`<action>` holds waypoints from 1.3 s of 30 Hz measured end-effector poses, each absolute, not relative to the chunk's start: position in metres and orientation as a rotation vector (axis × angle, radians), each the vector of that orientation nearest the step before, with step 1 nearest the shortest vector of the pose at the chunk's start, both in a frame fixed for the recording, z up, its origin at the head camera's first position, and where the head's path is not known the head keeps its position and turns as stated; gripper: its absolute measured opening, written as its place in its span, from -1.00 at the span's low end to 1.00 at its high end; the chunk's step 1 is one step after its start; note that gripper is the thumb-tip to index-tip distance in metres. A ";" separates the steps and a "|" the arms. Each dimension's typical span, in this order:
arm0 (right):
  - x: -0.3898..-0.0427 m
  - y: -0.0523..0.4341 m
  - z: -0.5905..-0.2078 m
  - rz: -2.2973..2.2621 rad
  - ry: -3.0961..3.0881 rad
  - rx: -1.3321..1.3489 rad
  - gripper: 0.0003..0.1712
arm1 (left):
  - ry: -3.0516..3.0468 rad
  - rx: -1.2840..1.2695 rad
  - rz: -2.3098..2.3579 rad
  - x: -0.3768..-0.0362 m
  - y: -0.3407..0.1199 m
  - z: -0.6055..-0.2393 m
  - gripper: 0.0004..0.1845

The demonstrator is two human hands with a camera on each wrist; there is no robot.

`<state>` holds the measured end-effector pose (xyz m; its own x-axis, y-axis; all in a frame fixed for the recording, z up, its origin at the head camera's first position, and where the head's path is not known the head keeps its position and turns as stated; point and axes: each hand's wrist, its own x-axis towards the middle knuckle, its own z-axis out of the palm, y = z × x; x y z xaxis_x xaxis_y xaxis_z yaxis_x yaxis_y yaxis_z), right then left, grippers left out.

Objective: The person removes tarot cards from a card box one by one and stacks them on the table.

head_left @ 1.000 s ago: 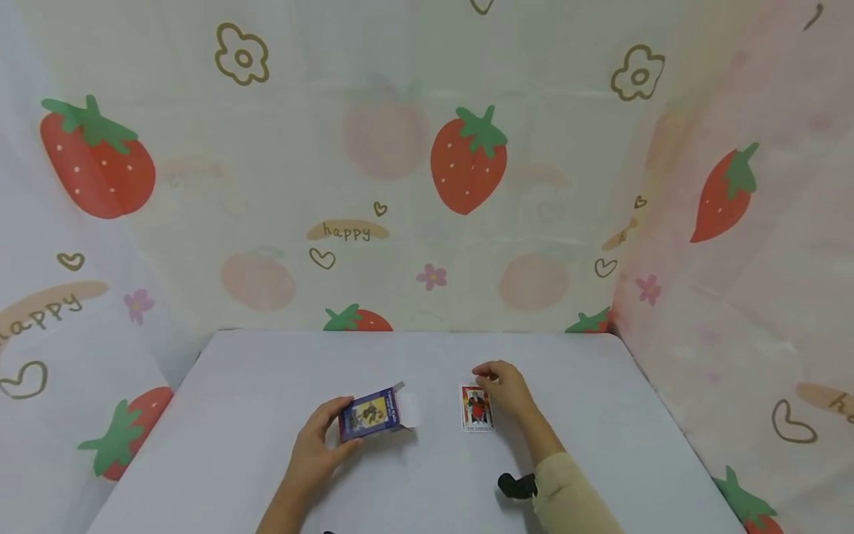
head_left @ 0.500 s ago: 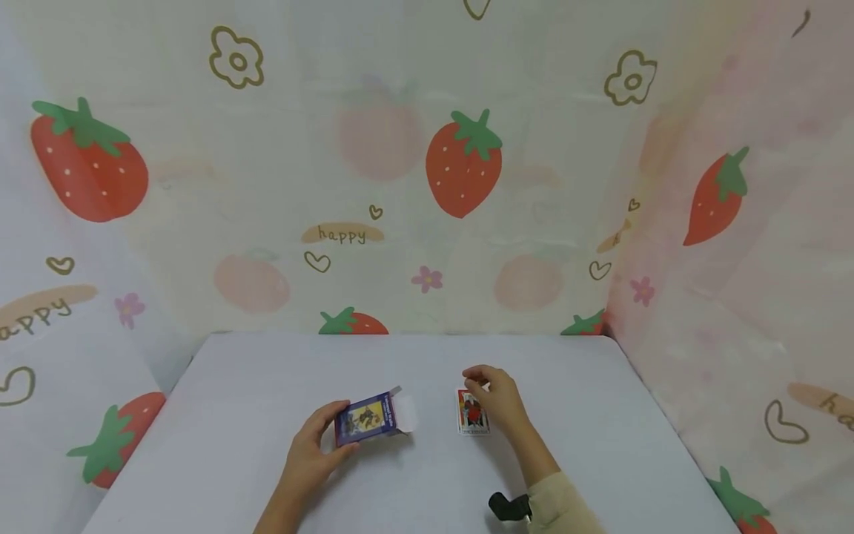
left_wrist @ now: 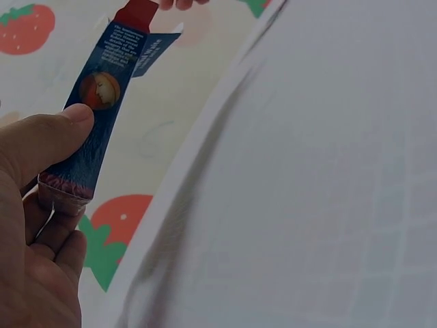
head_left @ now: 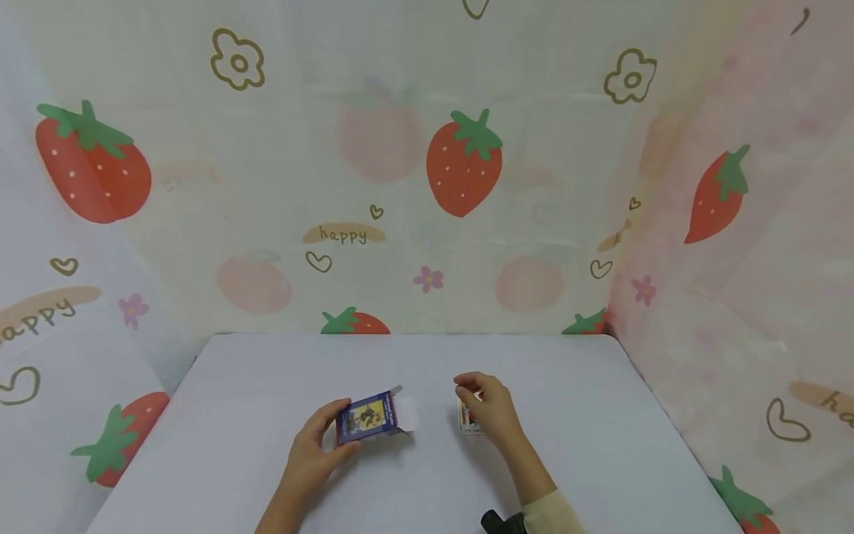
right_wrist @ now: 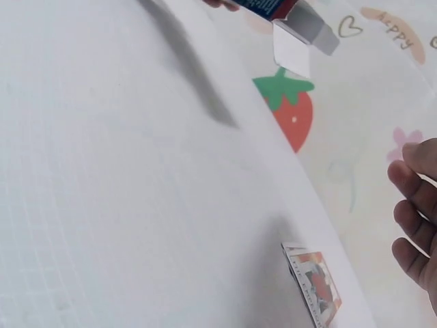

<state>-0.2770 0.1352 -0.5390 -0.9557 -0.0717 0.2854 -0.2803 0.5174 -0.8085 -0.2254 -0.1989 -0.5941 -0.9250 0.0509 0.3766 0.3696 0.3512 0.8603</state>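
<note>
My left hand (head_left: 342, 426) grips a blue card box (head_left: 366, 417) tilted just above the white table (head_left: 267, 386), its white flap (head_left: 408, 412) open toward the right. In the left wrist view my thumb (left_wrist: 60, 134) presses the box's (left_wrist: 102, 102) face and curled fingers hold it from below. To its right, a small stack of cards (head_left: 468, 426) lies face up on the table. My right hand (head_left: 468, 391) hovers over it with loosely curled fingers, hiding most of the stack. In the right wrist view the cards (right_wrist: 314, 287) lie flat, and the fingers (right_wrist: 412, 205) are apart from them.
Strawberry-print cloth (head_left: 467, 159) walls in the table at the back and both sides. A dark wrist-mounted device (head_left: 502, 522) shows at my right sleeve. Bare table lies in front of and behind both hands.
My right hand has slid left and slightly nearer, now covering most of the card stack. The left hand and box have stayed put.
</note>
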 end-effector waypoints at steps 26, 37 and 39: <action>-0.257 0.094 -0.537 1.409 -2.532 0.417 -0.86 | -2.318 -0.394 -1.612 -0.227 -0.200 -0.599 -0.15; -0.255 0.079 -0.545 1.382 -2.549 0.450 -0.86 | -2.352 -0.370 -1.623 -0.226 -0.200 -0.595 -0.16; -0.255 0.076 -0.546 1.382 -2.562 0.450 -0.86 | -2.353 -0.372 -1.623 -0.226 -0.199 -0.595 -0.17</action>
